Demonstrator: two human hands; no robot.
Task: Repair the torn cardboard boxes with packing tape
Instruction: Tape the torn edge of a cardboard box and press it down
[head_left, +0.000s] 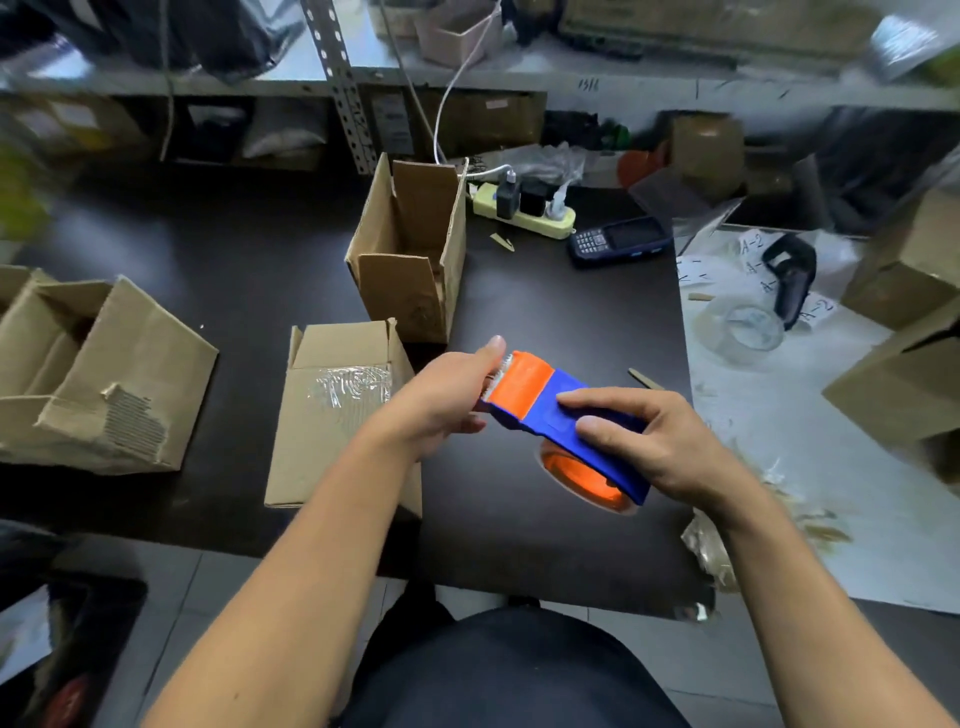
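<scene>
Tape dispenser (550, 410) held above the worktop's near edge, long axis toward the flat cardboard box (337, 410); my right hand (654, 441) grips its body, left hand (447, 400) fingers pinching the tape end.

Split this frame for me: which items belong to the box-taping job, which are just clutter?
Job:
- tape dispenser, held by right hand, left hand at its cutter end
- taped box
- upright open box
- torn box

Lying about:
- power strip
- handheld scanner
- clear tape roll
- black tool on labelled papers
</scene>
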